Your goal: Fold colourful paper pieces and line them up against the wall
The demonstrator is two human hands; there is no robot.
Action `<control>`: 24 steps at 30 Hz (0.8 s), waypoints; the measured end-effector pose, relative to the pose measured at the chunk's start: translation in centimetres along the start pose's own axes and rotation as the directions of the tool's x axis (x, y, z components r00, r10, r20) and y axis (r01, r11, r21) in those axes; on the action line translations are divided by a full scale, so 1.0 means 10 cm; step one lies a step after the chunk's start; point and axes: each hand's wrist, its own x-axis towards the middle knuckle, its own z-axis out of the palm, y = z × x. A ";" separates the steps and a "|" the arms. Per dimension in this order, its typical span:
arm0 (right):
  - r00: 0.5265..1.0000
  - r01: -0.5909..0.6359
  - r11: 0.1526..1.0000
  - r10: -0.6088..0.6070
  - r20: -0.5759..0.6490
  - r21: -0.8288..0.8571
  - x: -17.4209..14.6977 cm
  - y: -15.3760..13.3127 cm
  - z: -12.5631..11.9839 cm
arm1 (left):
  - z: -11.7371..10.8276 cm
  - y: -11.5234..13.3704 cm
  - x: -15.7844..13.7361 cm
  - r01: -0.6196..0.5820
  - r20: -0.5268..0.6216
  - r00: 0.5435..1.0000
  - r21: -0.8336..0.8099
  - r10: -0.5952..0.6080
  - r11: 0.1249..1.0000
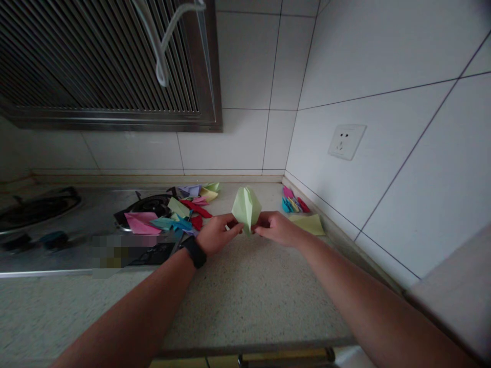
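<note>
A yellow cabinet front [178,363] shows below the counter's edge, and above it the speckled countertop [249,301] runs back to white tiled walls [245,61] meeting in a corner. A gas stove [88,217] lies left, with a heap of coloured folded papers [178,208] spread from its burner onto the counter. The right wall carries a socket [347,142]; a slatted range hood [115,66] hangs over the stove.

Both forearms reach forward and converge. The left hand [220,232] (a dark band [194,252] circles its wrist) and the right hand [280,229] are nearly closed, pinching the lower sides of a pale green folded paper [246,209], upright between them over the countertop.
</note>
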 end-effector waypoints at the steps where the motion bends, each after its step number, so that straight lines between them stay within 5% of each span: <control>1: 1.000 0.004 1.000 -0.004 0.004 -0.002 0.00 0.00 0.00 | 0.00 0.00 0.00 0.007 0.001 1.000 0.009 -0.007 1.000; 15: 0.999 -0.044 0.998 0.044 0.004 0.043 -0.01 -0.02 -0.02 | -0.01 -0.01 0.00 0.013 -0.015 1.000 0.003 -0.013 1.000; 24: 0.989 -0.132 0.984 0.139 -0.050 0.120 0.01 0.08 -0.03 | 0.00 -0.08 0.02 0.117 -0.038 0.992 -0.127 -0.122 0.985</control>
